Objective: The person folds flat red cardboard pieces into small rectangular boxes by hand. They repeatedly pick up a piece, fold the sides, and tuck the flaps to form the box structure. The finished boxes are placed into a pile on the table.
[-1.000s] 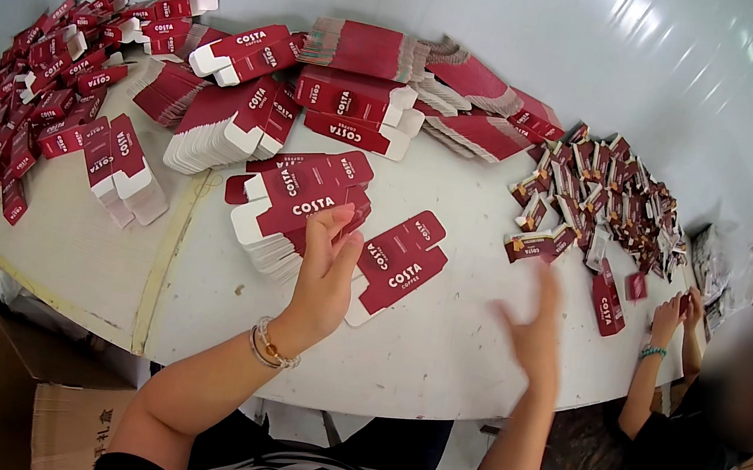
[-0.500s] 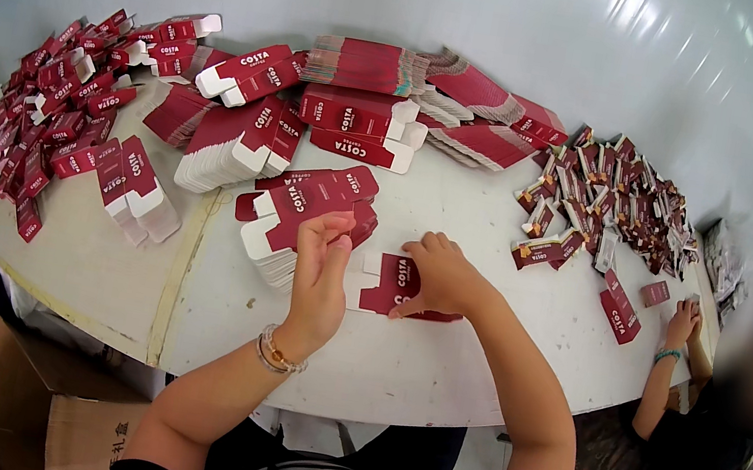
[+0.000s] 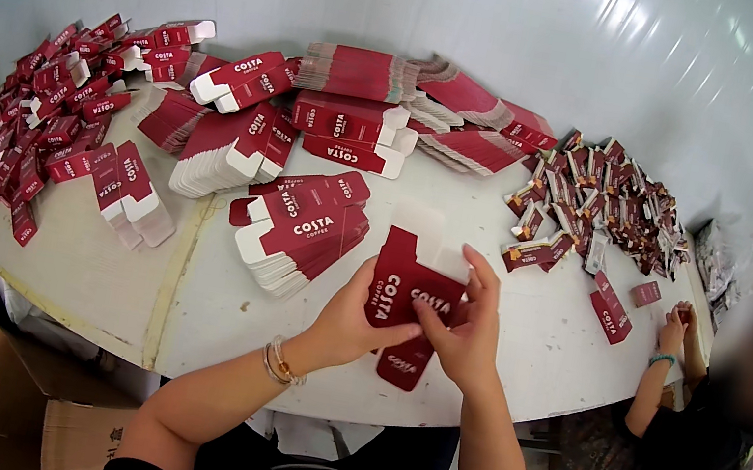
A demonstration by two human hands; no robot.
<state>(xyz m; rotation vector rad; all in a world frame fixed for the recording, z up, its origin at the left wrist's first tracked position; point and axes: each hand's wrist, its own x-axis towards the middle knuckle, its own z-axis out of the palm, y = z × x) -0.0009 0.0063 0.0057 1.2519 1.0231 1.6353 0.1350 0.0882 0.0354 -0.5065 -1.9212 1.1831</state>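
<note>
Between both hands is a red carton (image 3: 407,258) with white lettering and a pale flap sticking up at its far end. My left hand (image 3: 343,327) grips its left edge, thumb lying across the front. My right hand (image 3: 467,335) holds the right side, with the thumb pressed on the front face and fingers raised along the edge. The carton is raised over the table's near part. Just left of it lies a fanned stack of flat red cartons (image 3: 309,219) with white flaps, touched by neither hand.
Bundled flat cartons (image 3: 359,73) line the back of the white table (image 3: 220,333). Made-up small boxes (image 3: 47,120) pile up at the left. Brown sachets (image 3: 611,205) are heaped at the right, near a co-worker's hands (image 3: 675,325). An open cardboard box (image 3: 23,385) stands below the table's left edge.
The carton has come up off the table and turned upright. My left hand, earlier apart from it, has moved right and taken its left side; my right hand has shifted to its right side.
</note>
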